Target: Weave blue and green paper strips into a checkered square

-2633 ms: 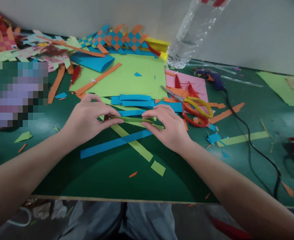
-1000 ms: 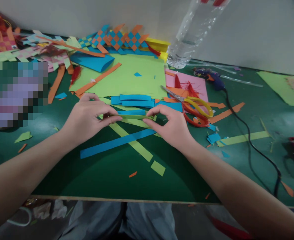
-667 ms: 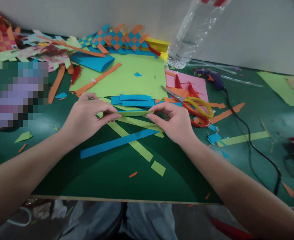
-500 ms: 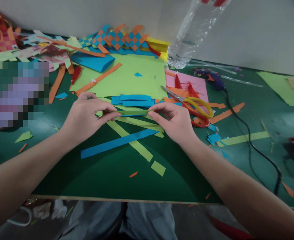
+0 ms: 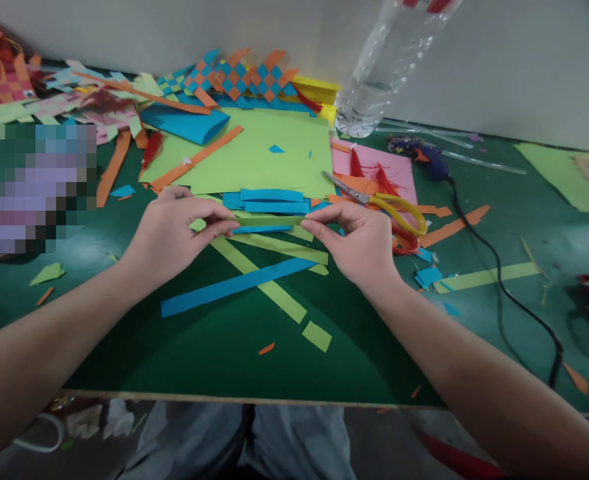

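Green paper strip pinched flat between both hands.

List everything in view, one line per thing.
green strip: one, green, pinched between both hands
blue strip: one, blue, on the table below the hands
pale strips: several, light green, crossing the blue strip
green sheet: one, light green, behind the hands
pink sheet: one, pink, right of the green sheet
scissors: one, yellow and red handles, by the right hand
bottle: one, clear, at the back
glue gun: one, dark blue, right
woven paper: several, blue-orange, by the wall
table: one, dark green
left hand: holds the strip's left end
right hand: holds its right end
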A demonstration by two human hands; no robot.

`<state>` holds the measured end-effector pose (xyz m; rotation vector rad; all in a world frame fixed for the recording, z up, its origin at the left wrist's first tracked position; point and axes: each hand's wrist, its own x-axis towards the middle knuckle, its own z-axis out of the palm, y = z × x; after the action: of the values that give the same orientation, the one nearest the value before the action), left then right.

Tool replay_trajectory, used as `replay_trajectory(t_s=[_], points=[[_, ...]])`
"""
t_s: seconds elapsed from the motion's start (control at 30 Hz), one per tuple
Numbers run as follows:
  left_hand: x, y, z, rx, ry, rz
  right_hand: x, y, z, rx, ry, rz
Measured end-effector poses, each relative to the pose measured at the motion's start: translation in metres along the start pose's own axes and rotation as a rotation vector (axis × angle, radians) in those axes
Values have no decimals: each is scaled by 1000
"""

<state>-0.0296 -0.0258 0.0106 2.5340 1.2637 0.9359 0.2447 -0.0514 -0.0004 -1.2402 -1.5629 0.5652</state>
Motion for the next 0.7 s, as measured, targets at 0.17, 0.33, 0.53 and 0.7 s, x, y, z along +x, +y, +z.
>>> replay_trajectory(t_s=[0.17, 0.33, 0.53, 0.7], points=[[1, 2, -1, 5, -2, 3, 1, 0, -1, -50, -17, -33], [2, 1, -1, 21, -13, 17, 1, -2, -3, -76, -25, -31], [2, 5, -1, -22, -17, -34, 2, -2, -3, -69, -1, 45], [1, 6, 1, 5, -47, 35, 3, 4, -5, -139, -19, 84]])
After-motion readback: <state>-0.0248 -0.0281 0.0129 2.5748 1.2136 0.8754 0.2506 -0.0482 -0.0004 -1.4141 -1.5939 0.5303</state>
